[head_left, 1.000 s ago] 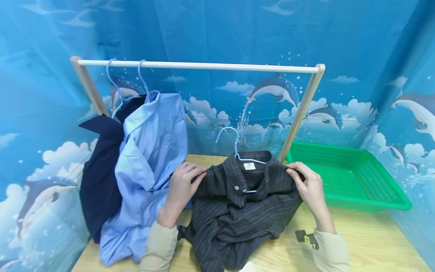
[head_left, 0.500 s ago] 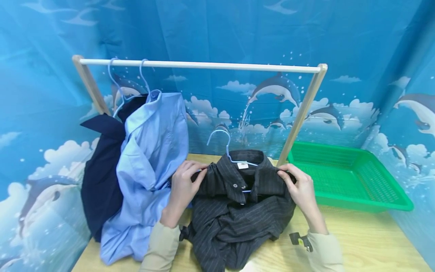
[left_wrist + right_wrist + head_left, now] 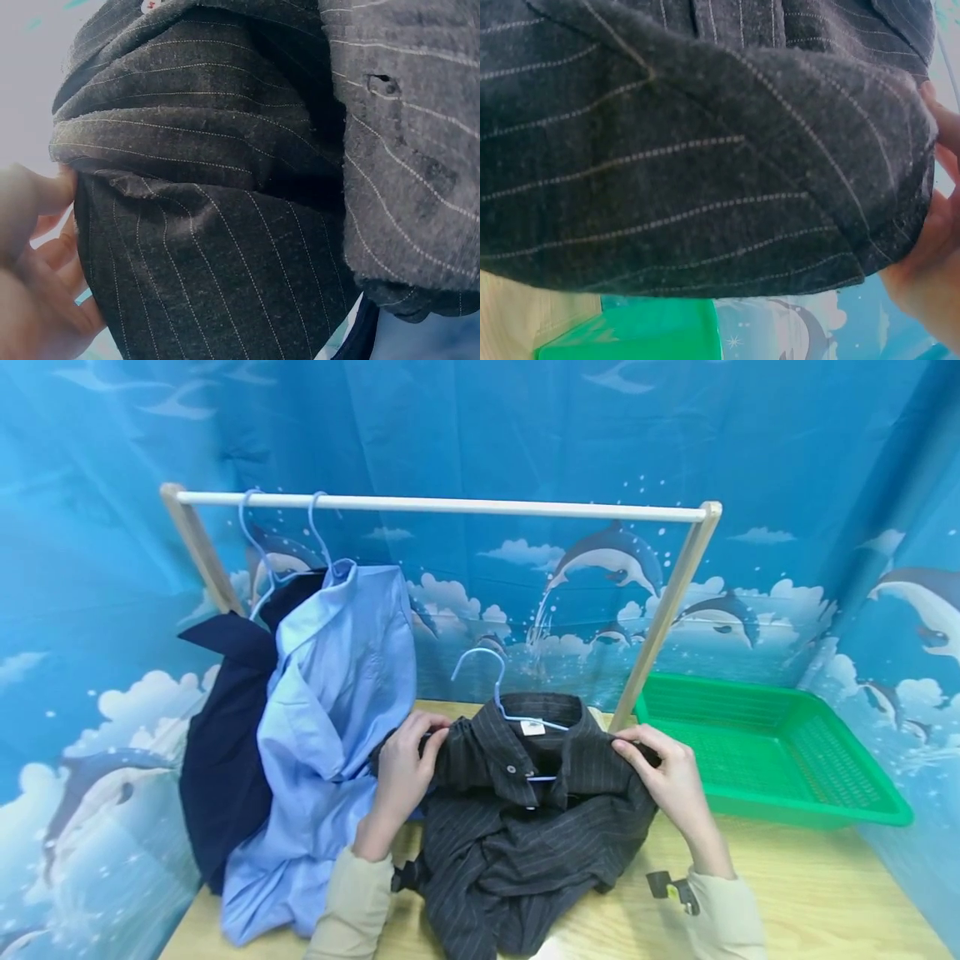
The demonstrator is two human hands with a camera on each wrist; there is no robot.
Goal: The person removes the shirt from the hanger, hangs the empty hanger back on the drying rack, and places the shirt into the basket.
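Observation:
A dark pinstriped shirt (image 3: pixel 525 835) sits on a light blue wire hanger (image 3: pixel 491 681), its lower part bunched on the wooden table (image 3: pixel 817 893). My left hand (image 3: pixel 405 768) pinches the shirt's left shoulder, and my right hand (image 3: pixel 663 768) pinches its right shoulder. The left wrist view is filled by the striped cloth (image 3: pixel 247 202), with fingers (image 3: pixel 34 247) at its edge. In the right wrist view the same cloth (image 3: pixel 667 150) covers most of the frame, and fingers (image 3: pixel 930 255) grip it at the right.
A wooden rail (image 3: pixel 442 506) spans the table. A light blue shirt (image 3: pixel 330 718) and a navy garment (image 3: pixel 221 752) hang from hangers at its left end. A green mesh basket (image 3: pixel 765 752) stands at the right. A blue dolphin curtain (image 3: pixel 525 427) surrounds everything.
Both hands have carried the dark shirt a little to the left, and the hanger hook now leans further left. The hanging shirts and the basket have stayed in place.

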